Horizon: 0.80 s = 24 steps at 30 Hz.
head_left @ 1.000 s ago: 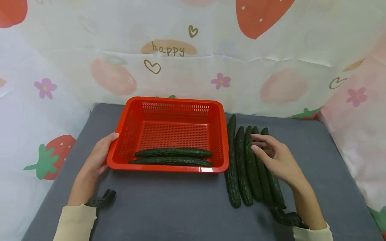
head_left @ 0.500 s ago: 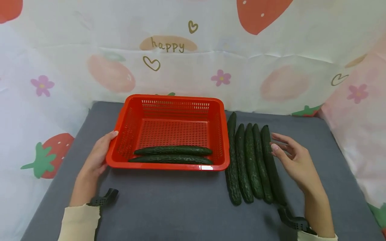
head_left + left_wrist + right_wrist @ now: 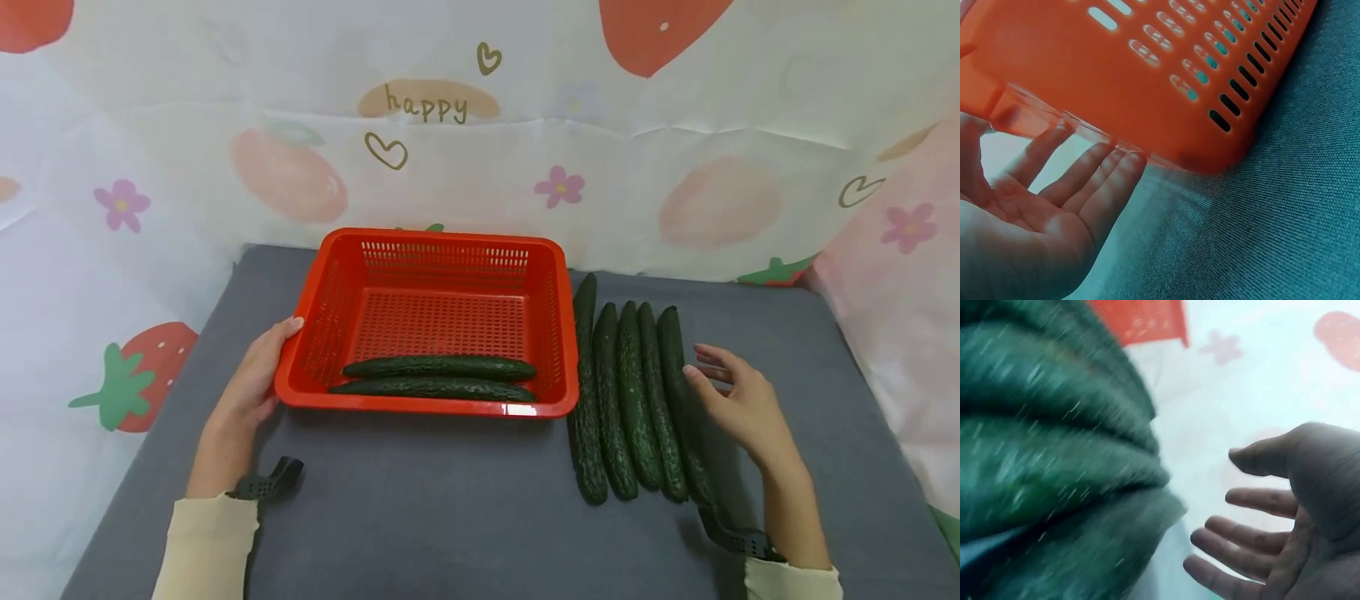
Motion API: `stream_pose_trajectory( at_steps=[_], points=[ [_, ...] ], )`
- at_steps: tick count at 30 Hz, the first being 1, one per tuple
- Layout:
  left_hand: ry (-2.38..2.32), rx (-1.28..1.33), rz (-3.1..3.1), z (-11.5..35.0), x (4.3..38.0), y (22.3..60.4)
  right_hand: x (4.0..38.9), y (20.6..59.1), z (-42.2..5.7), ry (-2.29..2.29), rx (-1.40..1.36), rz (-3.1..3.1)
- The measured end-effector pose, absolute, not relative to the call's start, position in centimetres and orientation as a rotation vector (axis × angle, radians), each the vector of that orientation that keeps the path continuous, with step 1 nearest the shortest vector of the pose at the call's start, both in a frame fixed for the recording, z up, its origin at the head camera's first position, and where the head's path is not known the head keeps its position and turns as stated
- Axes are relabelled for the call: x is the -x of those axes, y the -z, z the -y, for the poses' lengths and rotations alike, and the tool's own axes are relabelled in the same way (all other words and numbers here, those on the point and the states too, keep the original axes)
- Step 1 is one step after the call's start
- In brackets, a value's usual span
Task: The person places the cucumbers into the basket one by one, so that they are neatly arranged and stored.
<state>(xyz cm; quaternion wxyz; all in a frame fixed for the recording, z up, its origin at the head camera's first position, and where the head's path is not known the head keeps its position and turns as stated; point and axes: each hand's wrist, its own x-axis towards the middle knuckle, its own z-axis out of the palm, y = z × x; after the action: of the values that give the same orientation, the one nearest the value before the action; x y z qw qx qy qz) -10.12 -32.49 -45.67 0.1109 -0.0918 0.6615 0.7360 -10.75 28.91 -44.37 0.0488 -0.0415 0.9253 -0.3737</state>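
Note:
A red plastic basket (image 3: 420,404) with slotted walls stands on the grey cloth. Two dark green cucumbers (image 3: 442,367) lie side by side along its near wall. My left hand (image 3: 251,375) holds the basket's left rim, thumb on top; the left wrist view has its fingers (image 3: 1113,187) under that rim. Right of the basket, several more cucumbers (image 3: 633,392) form a row, pointing away from me. Beside the rightmost one is my right hand (image 3: 738,404), fingers loosely bent and holding nothing. In the right wrist view, a gap separates its fingertips from the cucumber ends (image 3: 1166,506).
Behind the table hangs a pale curtain (image 3: 465,187) printed with fruit, hearts and flowers; it also runs down both sides. Grey cloth (image 3: 450,500) covers the table in front of the basket. Each wrist wears a black strap mount (image 3: 266,482).
From over the row of cucumbers, my right hand has moved right to the row's outer side. The left hand keeps its hold on the basket rim. The head view has shifted slightly.

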Motion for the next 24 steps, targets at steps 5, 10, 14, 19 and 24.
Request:
stream_pose_trajectory(
  at_steps=[5, 10, 14, 19, 24],
  points=[
    [-2.200, 0.241, -1.891, 32.5, 10.2, 45.7, 11.1, 45.3, -29.2, 1.016, 0.094, -2.793],
    [-2.224, 0.233, -1.845, 32.6, 10.4, 45.7, 11.3, 45.5, -29.3, 0.932, 0.074, -2.751],
    [-2.226, 0.238, -1.830, 32.6, 10.4, 45.9, 11.3, 45.6, -29.3, 0.897, 0.071, -2.729],
    [-2.233, 0.220, -1.828, 32.7, 10.4, 46.0, 11.3, 45.8, -29.2, 0.863, 0.060, -2.677],
    [-2.237, 0.199, -1.830, 32.8, 10.4, 45.9, 11.1, 45.9, -29.4, 0.828, 0.046, -2.651]
  ],
)
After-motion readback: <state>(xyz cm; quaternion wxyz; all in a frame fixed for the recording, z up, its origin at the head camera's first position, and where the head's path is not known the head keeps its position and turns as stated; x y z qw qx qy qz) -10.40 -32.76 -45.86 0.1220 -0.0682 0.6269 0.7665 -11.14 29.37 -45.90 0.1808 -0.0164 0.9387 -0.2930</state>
